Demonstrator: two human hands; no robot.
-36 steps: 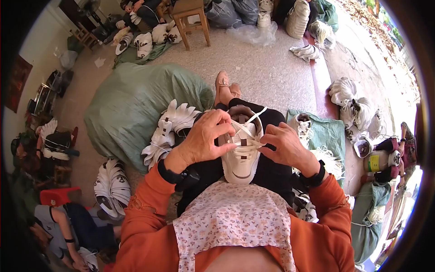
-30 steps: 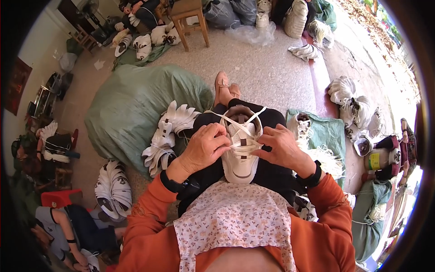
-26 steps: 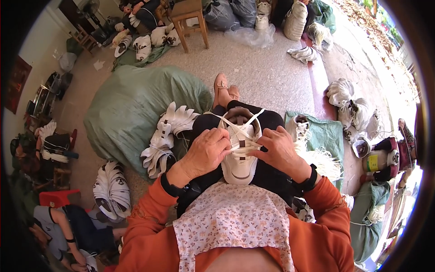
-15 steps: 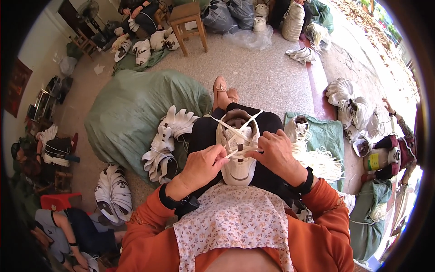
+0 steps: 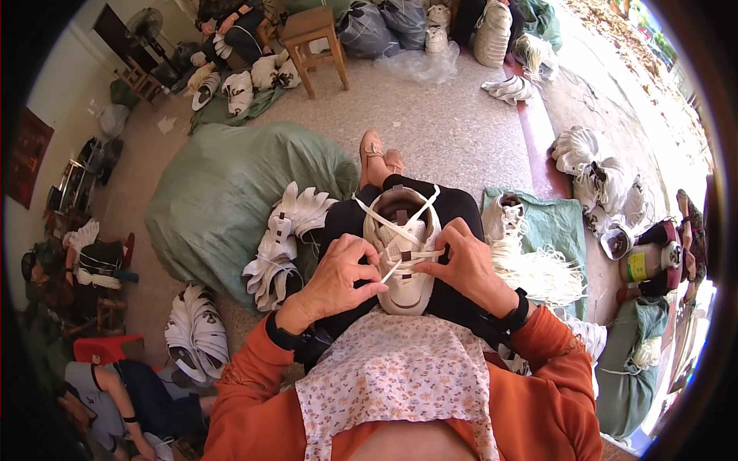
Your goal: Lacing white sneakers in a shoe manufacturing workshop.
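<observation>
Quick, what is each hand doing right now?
Left hand: pinched shut on the flat white shoelace of the white leather sneaker.
Right hand: fingers closed on that lace at the sneaker.

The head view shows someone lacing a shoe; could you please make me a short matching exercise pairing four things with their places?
Things:
1. white shoe
2. green sack
3. wooden stool
4. loose white laces

Places:
A. far off, top of view
B. on the person's lap
C. floor, person's right
D. floor, person's left

Pairs: 1-B, 2-D, 3-A, 4-C
</observation>
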